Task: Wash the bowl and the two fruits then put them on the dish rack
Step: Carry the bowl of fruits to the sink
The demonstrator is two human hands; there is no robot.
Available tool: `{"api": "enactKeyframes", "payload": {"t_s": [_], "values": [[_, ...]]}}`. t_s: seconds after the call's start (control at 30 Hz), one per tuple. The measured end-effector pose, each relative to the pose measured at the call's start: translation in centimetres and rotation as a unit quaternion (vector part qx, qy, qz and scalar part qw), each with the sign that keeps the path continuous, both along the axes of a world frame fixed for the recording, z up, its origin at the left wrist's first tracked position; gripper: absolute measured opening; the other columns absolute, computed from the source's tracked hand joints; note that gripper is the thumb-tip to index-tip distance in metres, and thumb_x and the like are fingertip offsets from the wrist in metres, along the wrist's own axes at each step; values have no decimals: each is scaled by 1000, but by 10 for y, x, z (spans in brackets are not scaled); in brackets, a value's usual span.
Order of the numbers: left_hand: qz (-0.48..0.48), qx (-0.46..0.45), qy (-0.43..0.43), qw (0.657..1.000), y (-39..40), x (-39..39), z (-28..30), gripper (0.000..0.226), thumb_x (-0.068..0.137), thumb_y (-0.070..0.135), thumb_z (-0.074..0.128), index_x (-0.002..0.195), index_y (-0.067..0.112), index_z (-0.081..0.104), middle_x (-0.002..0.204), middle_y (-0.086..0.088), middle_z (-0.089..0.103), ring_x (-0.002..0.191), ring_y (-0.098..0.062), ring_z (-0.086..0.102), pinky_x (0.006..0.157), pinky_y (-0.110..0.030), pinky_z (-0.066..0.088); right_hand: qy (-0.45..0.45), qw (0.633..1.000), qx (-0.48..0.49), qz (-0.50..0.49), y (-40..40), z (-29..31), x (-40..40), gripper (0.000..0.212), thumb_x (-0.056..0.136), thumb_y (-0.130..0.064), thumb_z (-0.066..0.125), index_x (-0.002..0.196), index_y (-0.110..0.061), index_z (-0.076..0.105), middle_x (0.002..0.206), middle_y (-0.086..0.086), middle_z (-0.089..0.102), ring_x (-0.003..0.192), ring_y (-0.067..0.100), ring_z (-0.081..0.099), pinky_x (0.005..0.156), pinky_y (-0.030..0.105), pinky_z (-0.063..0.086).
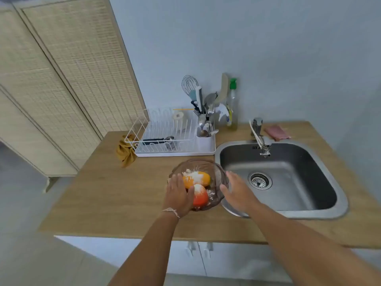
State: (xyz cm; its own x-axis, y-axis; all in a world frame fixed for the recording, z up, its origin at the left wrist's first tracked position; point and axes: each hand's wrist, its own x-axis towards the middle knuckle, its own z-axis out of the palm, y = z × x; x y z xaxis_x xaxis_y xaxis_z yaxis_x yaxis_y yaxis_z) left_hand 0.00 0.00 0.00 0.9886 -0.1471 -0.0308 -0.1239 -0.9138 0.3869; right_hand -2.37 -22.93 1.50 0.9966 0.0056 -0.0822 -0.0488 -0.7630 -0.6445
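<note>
While the glass bowl (199,183) sits on the wooden counter (99,195) just left of the sink (284,178), two hands come at it from the near side. Far to the left, a yellow cloth (126,151) lies bunched beside the white dish rack (171,135), which stands at the far side of the counter. The left hand (179,196) lies flat on the near left edge of the bowl. Its fingers are straight and close together, not curled around anything, and the thumb rests by the red fruit (200,196). Inside the bowl, the yellow fruit (196,179) is on the far side and the red fruit is on the near side, touching each other. Both have white powder on top. The right hand (237,193) is open at the right edge of the bowl, over the sink rim. Its fingers are spread a little and blurry, so I cannot tell if they touch the glass. The tap (260,137) stands at the far side of the sink.
</note>
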Motion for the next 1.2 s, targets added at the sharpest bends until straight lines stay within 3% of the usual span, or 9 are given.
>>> {"api": "enactKeyframes", "payload": {"t_s": [0.1,0.23,0.43,0.57,0.7,0.9,1.0,1.1,1.2], "values": [[69,-12,25,997,14,-6,-8,77,99,53,25,156,1,15,164,-24,10,152,-39,5,123,-50,7,35,999,-20,-15,4,-15,2,72,102,-44,40,159,-11,12,168,8,11,155,20,8,125,37,12],[95,-56,51,993,27,1,-10,73,104,41,36,154,-5,12,162,-28,11,152,-37,9,122,-46,14,65,998,-12,-3,8,-16,9,73,103,-43,39,159,-7,9,168,9,10,155,21,6,124,37,11],[120,-139,60,981,12,14,-6,73,104,37,40,156,-2,7,160,-24,20,146,-34,26,116,-38,25,85,993,75,-31,10,-21,12,74,100,-45,44,159,-13,13,164,6,26,149,23,28,120,40,28],[92,-138,70,984,-15,18,-11,73,104,37,41,155,-6,11,158,-26,22,146,-36,25,117,-38,24,42,991,76,-103,-9,-25,6,74,100,-40,47,160,-14,13,163,8,26,147,24,30,118,39,30],[61,-135,64,987,-59,25,-13,65,103,35,43,148,-9,27,147,-30,34,137,-41,36,113,-41,32,25,990,55,-130,-53,-31,-4,68,103,-41,38,160,-13,13,166,8,20,151,23,23,121,39,25],[10,-143,64,988,-131,32,-7,53,102,39,41,134,-3,40,135,-23,42,121,-39,50,101,-39,41,20,985,52,-166,-127,-45,-20,61,106,-38,27,158,-9,17,154,13,39,138,26,41,112,44,38],[13,-148,69,987,-160,32,-11,62,104,40,37,147,-4,30,147,-24,35,133,-37,42,109,-39,34,24,984,42,-170,-150,-48,-25,60,107,-37,27,159,-8,15,157,13,35,143,27,37,115,44,35],[8,-149,88,985,-187,34,-17,71,105,42,32,156,-2,9,162,-20,14,147,-33,27,116,-37,25,34,984,28,-170,-168,-58,-23,59,107,-31,29,159,-7,13,162,13,28,148,26,30,119,39,29],[-19,-158,124,980,-203,44,-29,74,105,43,33,157,1,0,166,-16,0,147,-31,28,116,-35,26,51,980,-2,-190,-179,-67,-16,60,105,-17,34,159,-8,9,165,10,23,150,27,27,118,39,30]]}}
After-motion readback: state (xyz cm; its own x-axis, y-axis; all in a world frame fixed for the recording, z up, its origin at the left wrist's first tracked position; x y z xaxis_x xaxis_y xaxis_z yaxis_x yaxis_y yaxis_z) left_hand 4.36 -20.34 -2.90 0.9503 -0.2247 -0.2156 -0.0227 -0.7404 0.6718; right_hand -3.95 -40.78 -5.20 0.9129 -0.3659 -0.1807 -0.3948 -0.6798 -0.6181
